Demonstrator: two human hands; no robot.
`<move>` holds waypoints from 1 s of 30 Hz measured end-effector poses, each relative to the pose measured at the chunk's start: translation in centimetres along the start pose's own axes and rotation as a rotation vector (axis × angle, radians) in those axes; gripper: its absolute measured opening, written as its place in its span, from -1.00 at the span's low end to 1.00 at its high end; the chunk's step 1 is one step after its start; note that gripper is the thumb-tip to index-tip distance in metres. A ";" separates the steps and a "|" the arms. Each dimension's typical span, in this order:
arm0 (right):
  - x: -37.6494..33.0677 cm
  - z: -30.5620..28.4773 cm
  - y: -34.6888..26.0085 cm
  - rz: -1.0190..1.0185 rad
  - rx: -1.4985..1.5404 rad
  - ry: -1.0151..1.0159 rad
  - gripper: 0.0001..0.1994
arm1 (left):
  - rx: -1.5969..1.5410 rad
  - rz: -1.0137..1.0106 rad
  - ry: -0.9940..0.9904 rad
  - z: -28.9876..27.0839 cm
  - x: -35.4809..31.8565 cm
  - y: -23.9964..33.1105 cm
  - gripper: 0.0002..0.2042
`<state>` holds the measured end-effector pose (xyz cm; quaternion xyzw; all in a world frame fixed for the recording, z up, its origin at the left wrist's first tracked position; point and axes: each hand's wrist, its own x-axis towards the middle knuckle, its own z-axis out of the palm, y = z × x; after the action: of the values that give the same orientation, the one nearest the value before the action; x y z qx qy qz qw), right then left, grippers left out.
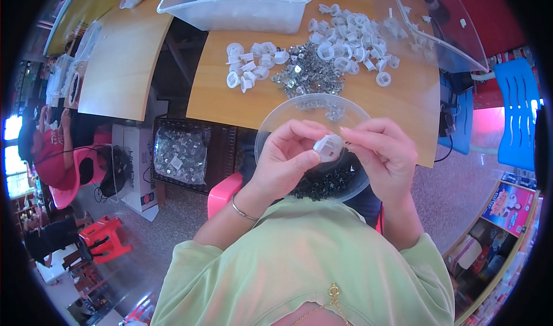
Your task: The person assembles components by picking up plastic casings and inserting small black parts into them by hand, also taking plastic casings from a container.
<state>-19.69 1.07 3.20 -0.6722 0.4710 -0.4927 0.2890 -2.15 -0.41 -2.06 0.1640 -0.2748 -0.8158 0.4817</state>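
My left hand (292, 156) grips a small white plastic part (329, 148) with a round flange between thumb and fingers. Close to its right side, the thumb and fingertips of my right hand (385, 157) are pinched together; whatever they hold is too small to make out. Both hands are above a round translucent bowl (268, 131), which has many small black pieces (322, 183) in its near side. On the table beyond lies a heap of small shiny metal pieces (314, 72), some reaching the bowl. Loose white plastic parts lie left (253, 62) and right (354, 40) of that heap.
A clear bin (247, 16) of white parts stands at the table's far edge, and a transparent tub (455, 43) at the far right. A bag of metal pieces (181, 153) rests on a dark crate left. Another person (55, 153) sits far left. Blue chair (515, 112) at right.
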 end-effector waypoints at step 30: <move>-0.2 1.6 0.1 0.095 -0.035 0.113 -0.83 | 0.211 0.156 -0.042 0.1 0.1 -0.1 -0.75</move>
<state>-18.25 1.08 2.49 -0.6253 0.5265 -0.5072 0.2732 -2.32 -0.49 -2.03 0.1749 -0.3811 -0.7457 0.5177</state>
